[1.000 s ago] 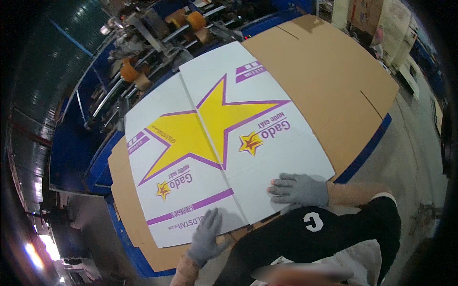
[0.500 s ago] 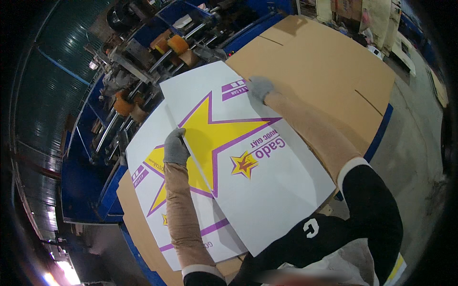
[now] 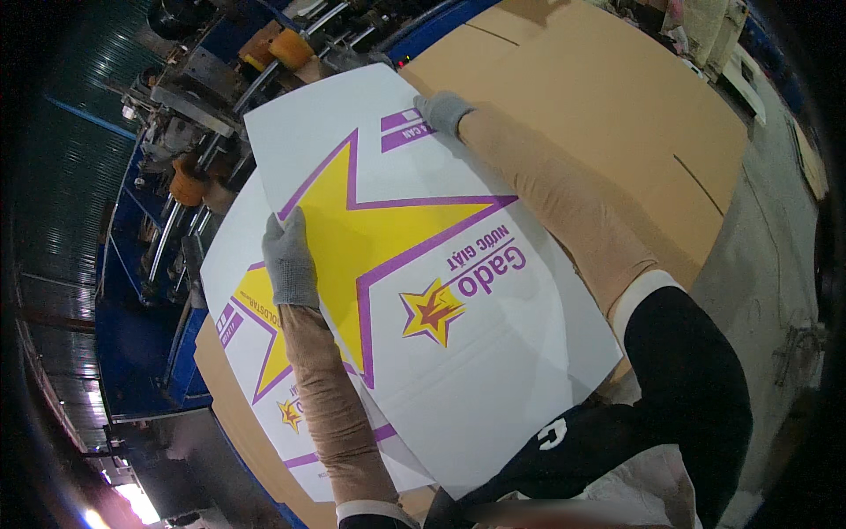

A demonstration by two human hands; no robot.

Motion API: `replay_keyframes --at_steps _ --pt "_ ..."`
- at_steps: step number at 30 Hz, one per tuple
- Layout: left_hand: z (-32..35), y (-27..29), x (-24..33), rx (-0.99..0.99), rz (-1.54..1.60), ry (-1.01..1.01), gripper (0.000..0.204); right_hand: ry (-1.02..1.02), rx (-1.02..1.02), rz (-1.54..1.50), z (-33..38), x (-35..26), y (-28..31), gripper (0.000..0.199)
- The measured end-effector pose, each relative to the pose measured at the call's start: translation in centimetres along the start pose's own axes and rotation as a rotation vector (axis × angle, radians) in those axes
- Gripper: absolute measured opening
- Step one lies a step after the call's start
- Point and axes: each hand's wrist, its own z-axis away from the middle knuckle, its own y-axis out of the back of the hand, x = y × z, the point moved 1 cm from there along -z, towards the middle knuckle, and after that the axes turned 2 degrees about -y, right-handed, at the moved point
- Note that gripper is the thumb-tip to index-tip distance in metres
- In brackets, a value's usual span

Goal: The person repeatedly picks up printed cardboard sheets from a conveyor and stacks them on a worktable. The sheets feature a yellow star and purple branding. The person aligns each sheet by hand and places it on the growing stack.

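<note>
A white printed cardboard sheet (image 3: 493, 370) with a large yellow star outlined in purple slants across the front of me. Its near end reaches my torso. My left hand (image 3: 289, 260), in a grey knit glove, is closed on the sheet's left edge with the thumb on top. My right hand (image 3: 443, 115), gloved alike, grips the far right edge beside a purple printed block; the fingers beneath are hidden. Under the left side of this sheet lies another printed sheet (image 3: 238, 234) with the same star, partly covered by it and by my left forearm.
Plain brown cardboard (image 3: 617, 115) with slits spreads out at the right, and more brown board shows at the lower left. Beyond the sheets stands a blue machine (image 3: 132, 335) with metal shafts and orange rollers (image 3: 291, 48). Grey floor (image 3: 758, 256) lies at far right.
Both hands, still gripping, have shifted up and left in view with the sheet, which looks larger and slightly bowed. The machine and brown board have also shifted in view.
</note>
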Motion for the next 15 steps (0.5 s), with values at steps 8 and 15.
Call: replay_keyframes --at_steps 8,15 --pt "2.0 -1.1 -4.4 -0.034 0.599 0.36 0.035 -0.012 -0.074 -0.274 0.4 1.4 1.1 0.055" --pt "8.4 0.7 1.3 -0.182 0.589 0.473 0.034 -0.242 -0.693 -0.317 16.7 4.4 5.0 0.069"
